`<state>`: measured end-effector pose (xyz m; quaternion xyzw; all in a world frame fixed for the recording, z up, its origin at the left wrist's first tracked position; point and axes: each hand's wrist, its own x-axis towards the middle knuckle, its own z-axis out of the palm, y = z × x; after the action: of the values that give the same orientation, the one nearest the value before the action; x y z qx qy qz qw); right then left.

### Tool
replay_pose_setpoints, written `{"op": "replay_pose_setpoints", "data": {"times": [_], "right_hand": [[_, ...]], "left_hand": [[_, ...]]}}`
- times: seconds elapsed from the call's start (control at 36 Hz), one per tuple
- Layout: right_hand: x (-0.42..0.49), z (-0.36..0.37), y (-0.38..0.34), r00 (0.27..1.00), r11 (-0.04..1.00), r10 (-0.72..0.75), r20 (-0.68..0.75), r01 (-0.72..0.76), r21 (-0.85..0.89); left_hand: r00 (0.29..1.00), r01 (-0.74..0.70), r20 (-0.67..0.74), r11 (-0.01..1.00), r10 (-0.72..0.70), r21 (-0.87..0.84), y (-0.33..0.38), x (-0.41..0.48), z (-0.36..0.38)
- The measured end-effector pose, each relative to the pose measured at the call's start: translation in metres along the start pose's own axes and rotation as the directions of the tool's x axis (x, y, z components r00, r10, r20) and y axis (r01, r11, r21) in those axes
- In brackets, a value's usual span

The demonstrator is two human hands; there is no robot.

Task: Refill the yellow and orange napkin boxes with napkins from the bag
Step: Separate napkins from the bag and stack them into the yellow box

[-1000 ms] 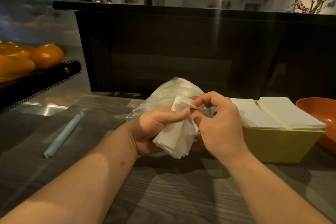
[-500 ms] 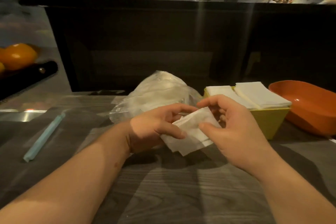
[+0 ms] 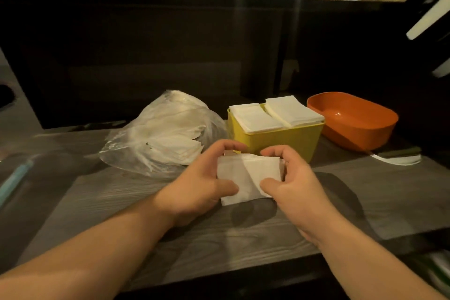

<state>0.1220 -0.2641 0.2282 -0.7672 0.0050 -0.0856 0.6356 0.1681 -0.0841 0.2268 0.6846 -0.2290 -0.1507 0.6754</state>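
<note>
A small stack of white napkins (image 3: 246, 175) is held between both hands just above the grey wooden counter. My left hand (image 3: 197, 185) grips its left edge, thumb below and fingers curled over the top. My right hand (image 3: 292, 182) grips the right edge the same way. Behind them stands the yellow napkin box (image 3: 287, 139), filled to the rim with two rows of white napkins (image 3: 275, 114). The orange box (image 3: 353, 122) sits to its right and looks empty inside. A clear plastic bag (image 3: 165, 134) with napkins in it lies to the left of the yellow box.
A dark raised counter wall (image 3: 170, 56) runs across the back. A light blue stick-like object (image 3: 14, 178) lies at the far left of the counter. A white strip (image 3: 394, 159) lies in front of the orange box. The counter's front edge (image 3: 219, 280) is close to me.
The napkin stack has come away from the bag and been squared flat between both hands. The view has swung right, bringing the whole orange box into sight.
</note>
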Motion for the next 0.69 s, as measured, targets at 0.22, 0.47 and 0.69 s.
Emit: {"op": "replay_pose_setpoints", "data": {"times": [0.22, 0.47, 0.69], "right_hand": [[0.001, -0.004, 0.003, 0.995, 0.999, -0.024, -0.098, 0.027, 0.027], [0.0, -0.004, 0.002, 0.989, 0.993, -0.11, -0.101, 0.114, 0.04], [0.002, -0.001, 0.003, 0.988, 0.989, -0.144, -0.055, 0.141, -0.045]], "left_hand": [[0.985, -0.025, -0.163, 0.989, 0.049, 0.148, -0.004, 0.001, 0.008], [0.967, -0.137, -0.165, 0.944, 0.193, 0.3, 0.0, -0.002, 0.013], [0.985, -0.045, -0.154, 0.98, 0.076, 0.196, -0.002, 0.002, 0.015]]}}
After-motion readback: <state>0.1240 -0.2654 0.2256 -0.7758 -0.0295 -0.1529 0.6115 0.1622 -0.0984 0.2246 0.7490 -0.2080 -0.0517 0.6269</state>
